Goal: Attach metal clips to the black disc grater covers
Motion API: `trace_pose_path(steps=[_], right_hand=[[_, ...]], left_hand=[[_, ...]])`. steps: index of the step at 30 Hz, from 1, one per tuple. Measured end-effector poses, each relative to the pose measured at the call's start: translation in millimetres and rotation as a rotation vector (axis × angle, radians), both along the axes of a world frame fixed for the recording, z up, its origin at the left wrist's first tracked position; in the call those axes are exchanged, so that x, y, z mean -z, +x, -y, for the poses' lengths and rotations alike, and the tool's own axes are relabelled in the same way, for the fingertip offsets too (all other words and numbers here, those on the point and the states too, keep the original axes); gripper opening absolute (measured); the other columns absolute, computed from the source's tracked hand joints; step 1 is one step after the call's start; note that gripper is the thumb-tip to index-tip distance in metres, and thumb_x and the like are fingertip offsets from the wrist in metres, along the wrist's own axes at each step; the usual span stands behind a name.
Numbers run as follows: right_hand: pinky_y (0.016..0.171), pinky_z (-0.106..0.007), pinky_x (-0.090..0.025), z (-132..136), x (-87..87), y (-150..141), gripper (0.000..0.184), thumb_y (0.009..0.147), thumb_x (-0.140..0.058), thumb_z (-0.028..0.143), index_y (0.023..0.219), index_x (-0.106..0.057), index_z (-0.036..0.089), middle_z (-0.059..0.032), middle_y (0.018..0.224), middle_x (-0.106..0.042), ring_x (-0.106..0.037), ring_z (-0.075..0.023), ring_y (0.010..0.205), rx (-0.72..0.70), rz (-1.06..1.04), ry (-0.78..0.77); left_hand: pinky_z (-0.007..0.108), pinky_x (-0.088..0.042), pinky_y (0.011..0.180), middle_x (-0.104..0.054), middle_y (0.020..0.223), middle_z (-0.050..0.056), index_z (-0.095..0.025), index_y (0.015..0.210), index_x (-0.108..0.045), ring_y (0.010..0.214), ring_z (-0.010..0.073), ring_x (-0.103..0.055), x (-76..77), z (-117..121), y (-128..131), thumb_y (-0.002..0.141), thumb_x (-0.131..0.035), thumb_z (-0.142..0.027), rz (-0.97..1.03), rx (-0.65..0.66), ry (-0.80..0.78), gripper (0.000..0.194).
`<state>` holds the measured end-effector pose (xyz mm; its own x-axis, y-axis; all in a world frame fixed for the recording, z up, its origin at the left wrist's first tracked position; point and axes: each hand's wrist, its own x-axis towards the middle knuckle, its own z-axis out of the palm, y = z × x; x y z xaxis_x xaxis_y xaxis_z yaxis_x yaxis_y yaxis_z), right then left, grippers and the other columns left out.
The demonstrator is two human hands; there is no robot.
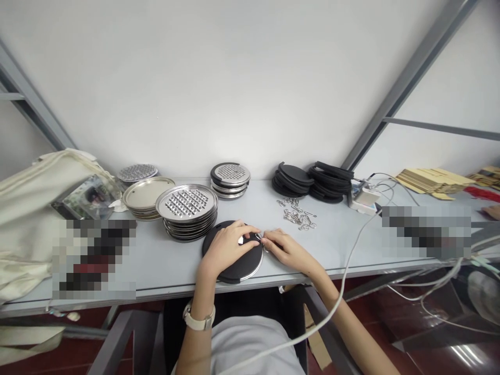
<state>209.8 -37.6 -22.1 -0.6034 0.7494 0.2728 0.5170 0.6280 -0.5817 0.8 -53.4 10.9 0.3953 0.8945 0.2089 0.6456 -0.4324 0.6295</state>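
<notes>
A round black disc (238, 271) with a silvery rim on its right side lies flat near the table's front edge. My left hand (230, 245) rests over its top, thumb and forefinger closing around a small metal clasp (258, 237) at the disc's right edge. From the right, my right hand (287, 251) meets it there, fingertips pinched on the same clasp. The fingertips partly cover the clasp, so its exact fit to the disc is hidden. Beyond my right hand lies a loose scatter of metal clasps (299, 216).
Left of the disc stands a stack of round metal graters (187, 203), with plain metal discs (148, 192) behind. More graters (231, 179) sit at the back. Black discs (292, 179) are piled near the wall. A white cable (344, 281) crosses the table's front edge at right.
</notes>
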Motion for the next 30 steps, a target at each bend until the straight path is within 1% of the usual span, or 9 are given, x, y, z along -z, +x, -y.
trace_pose_path(steps=[4,10,14,20,27,30], right_hand=[[0.079,-0.032,-0.038,-0.2,1.2,0.3,0.031,0.100,-0.036,0.033,0.076,-0.049,0.019,0.0021,0.068,-0.051,-0.048,-0.0136,0.066,0.018,-0.005,-0.006],[0.079,-0.032,-0.040,1.1,1.5,0.0,0.030,0.098,-0.038,0.031,0.073,-0.048,0.019,0.0030,0.064,-0.050,-0.045,-0.0131,0.063,0.047,-0.009,-0.013],[0.077,-0.031,-0.040,1.5,-0.1,-0.2,0.028,0.097,-0.038,0.028,0.072,-0.046,0.019,0.0032,0.063,-0.048,-0.046,-0.0133,0.064,0.047,0.001,-0.010],[0.077,-0.031,-0.039,1.4,-0.7,-0.3,0.029,0.098,-0.038,0.029,0.071,-0.044,0.019,0.0036,0.063,-0.046,-0.046,-0.0131,0.063,0.042,0.003,-0.004],[0.078,-0.031,-0.038,1.3,0.3,-0.6,0.030,0.098,-0.037,0.030,0.071,-0.045,0.019,0.0040,0.063,-0.046,-0.044,-0.0128,0.062,0.043,-0.006,-0.004],[0.077,-0.030,-0.038,1.3,0.2,-1.1,0.032,0.099,-0.037,0.031,0.070,-0.045,0.019,0.0041,0.062,-0.045,-0.044,-0.0126,0.061,0.052,-0.002,-0.005]], left_hand=[[0.026,-0.044,0.082,-0.064,0.098,-0.002,-0.034,0.109,-0.067,0.086,0.0149,-0.062,0.1,0.0,-1.1,0.086,-0.060,-0.035,-0.001,0.004,0.007,0.025],[0.027,-0.045,0.081,-0.063,0.097,-0.001,-0.032,0.109,-0.068,0.085,0.0154,-0.062,-1.6,1.0,0.3,0.086,-0.059,-0.035,-0.014,0.000,0.007,0.024],[0.027,-0.044,0.080,-0.063,0.097,-0.002,-0.033,0.108,-0.067,0.085,0.0150,-0.062,-1.9,1.1,0.5,0.087,-0.058,-0.035,-0.016,0.006,0.015,0.023],[0.027,-0.043,0.079,-0.062,0.096,-0.003,-0.035,0.108,-0.066,0.084,0.0148,-0.062,-2.8,0.7,-0.8,0.088,-0.057,-0.037,-0.033,0.018,0.018,0.023],[0.027,-0.043,0.081,-0.062,0.096,-0.003,-0.034,0.108,-0.066,0.085,0.0147,-0.061,-2.1,0.7,-0.5,0.088,-0.057,-0.037,-0.032,0.015,0.017,0.023],[0.027,-0.043,0.080,-0.062,0.096,-0.002,-0.030,0.105,-0.066,0.085,0.0148,-0.061,-1.6,1.0,0.0,0.087,-0.058,-0.037,-0.037,-0.003,0.022,0.021]])
